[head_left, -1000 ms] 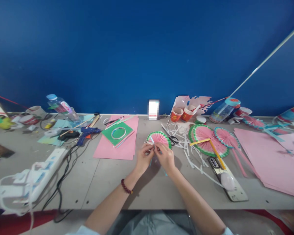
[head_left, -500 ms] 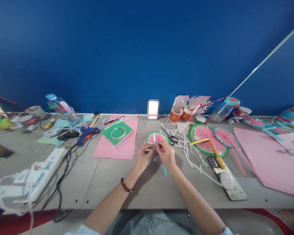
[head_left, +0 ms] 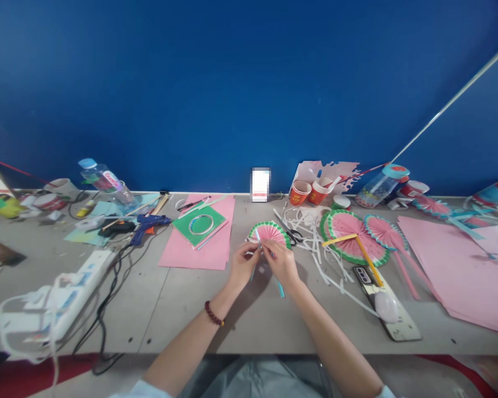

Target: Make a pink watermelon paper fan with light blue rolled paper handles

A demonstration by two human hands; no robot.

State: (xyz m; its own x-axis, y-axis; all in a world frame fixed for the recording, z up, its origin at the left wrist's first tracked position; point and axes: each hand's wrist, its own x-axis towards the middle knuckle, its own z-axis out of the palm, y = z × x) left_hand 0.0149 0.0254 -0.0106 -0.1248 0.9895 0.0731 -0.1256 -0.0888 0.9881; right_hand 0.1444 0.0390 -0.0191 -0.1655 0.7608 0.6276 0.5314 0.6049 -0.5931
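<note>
Right at the centre, the small pleated watermelon fan (head_left: 269, 228) spreads its half-round just beyond the fingertips, its lower edge hidden by the hands. Left hand (head_left: 244, 264) and right hand (head_left: 282, 266) meet here, fingers bunched and pinching a narrow pale strip (head_left: 257, 235) that pokes up over the pleats; beneath the right hand, a light-blue strip (head_left: 281, 289) angles down. Room to work? Grey tabletop (head_left: 269, 326) runs from the wrists to the straight front edge, and another stretch parts the left hand from the smooth pink sheets (head_left: 172, 257). The right side is tighter: black-handled scissors (head_left: 295, 238) sit just beside the fan, then a tangle of curling white strips (head_left: 320, 264). Now the textures: crisp accordion folds, pink inside, scalloped green at the rim. Farther right, a large watermelon fan (head_left: 342, 225) opens full round with 2 flat yellow handles (head_left: 370, 261), the lower resting across a smartphone (head_left: 405, 325). Out left, a glossy green packet (head_left: 186, 231) carries a shiny ring (head_left: 202, 225), and past it lie a blue glue gun (head_left: 149, 222) and a hard white power strip (head_left: 75, 301).
</note>
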